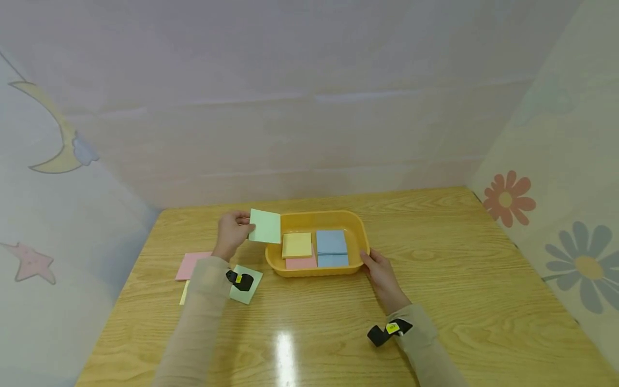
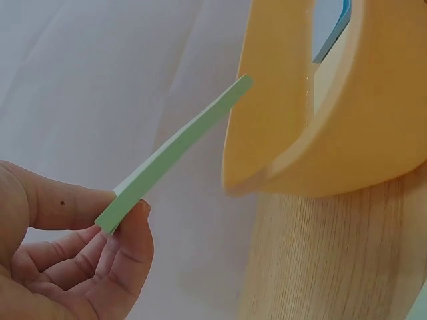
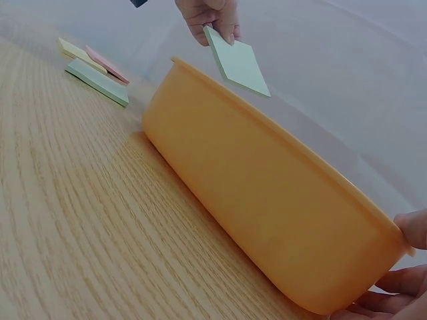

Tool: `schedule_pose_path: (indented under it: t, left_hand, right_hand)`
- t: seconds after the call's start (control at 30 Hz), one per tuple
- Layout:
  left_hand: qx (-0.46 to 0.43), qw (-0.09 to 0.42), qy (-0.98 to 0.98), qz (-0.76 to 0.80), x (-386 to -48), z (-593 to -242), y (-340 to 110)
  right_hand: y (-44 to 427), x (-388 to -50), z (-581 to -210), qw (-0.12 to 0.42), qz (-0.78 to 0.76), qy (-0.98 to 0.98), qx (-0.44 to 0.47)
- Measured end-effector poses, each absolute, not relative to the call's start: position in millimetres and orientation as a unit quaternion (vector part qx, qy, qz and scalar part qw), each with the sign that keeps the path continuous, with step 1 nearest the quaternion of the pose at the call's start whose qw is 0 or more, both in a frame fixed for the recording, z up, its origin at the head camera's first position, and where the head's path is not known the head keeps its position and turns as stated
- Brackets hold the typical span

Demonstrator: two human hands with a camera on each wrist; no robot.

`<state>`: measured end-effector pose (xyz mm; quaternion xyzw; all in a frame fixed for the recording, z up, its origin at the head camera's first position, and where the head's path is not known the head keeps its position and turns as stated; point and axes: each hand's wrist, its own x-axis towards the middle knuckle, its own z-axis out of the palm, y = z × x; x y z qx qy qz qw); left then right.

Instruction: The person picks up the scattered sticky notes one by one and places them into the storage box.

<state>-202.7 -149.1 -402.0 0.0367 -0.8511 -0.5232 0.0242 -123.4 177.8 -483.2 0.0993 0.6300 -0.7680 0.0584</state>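
Between thumb and fingers, my left hand (image 1: 233, 234) pinches a light green sticky note pad (image 1: 265, 226) by one edge. The pad hangs above the left end of a yellow-orange plastic basket (image 1: 319, 272), and its thick edge shows in the left wrist view. My right hand (image 1: 383, 277) grips the basket's right end, with the thumb at the rim and the fingers low on the outer wall. Inside the basket, a yellow pad (image 1: 297, 244) overlaps a pink pad (image 1: 301, 263) on the left. Blue pads (image 1: 331, 242) lie on the right, one partly over another.
On the table left of the basket lie another green pad (image 1: 247, 285), a pink pad (image 1: 191, 264) and a yellow pad (image 1: 184, 293), partly hidden by the left forearm in the head view. Pale printed curtains (image 1: 309, 134) stand behind and beside the wooden table (image 1: 459, 258).
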Motion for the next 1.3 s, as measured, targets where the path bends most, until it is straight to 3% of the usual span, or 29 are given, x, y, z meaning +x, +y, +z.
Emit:
schedule_pose_path:
  t: [1.3]
  left_hand:
    - [0.023,-0.049,-0.833,-0.550,-205,-433,-66]
  right_hand:
    - [176,-120,-483,0.058,-0.772,0.625,0.095]
